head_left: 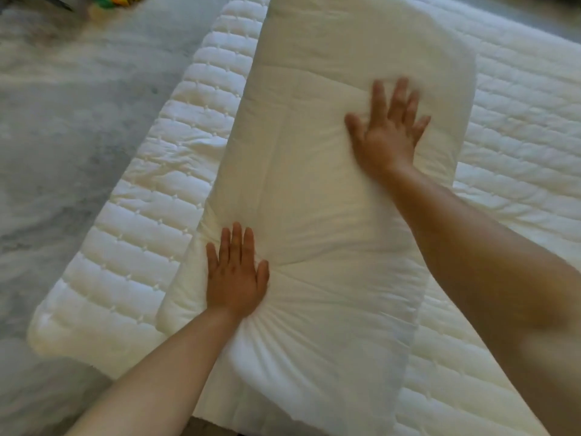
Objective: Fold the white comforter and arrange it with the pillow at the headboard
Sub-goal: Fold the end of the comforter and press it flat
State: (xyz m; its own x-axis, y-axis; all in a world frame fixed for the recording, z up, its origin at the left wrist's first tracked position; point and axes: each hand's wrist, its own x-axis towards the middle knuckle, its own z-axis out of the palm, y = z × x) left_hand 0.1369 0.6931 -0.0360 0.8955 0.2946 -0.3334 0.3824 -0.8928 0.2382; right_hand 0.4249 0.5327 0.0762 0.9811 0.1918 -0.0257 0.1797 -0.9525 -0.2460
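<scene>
The white comforter [314, 196] lies folded into a long thick strip along the left side of the quilted mattress [518, 127]. My left hand [235, 275] rests flat on its near left part, fingers apart, and the cloth puckers into creases around the palm. My right hand [388, 133] lies flat and spread on the far right part, slightly blurred. Neither hand grips the fabric. No pillow or headboard shows in this view.
The mattress's quilted left edge [132, 240] drops to a grey marbled floor [63, 127]. A green, yellow and orange object [121, 0] lies on the floor at the top left. Bare mattress stretches to the right of the comforter.
</scene>
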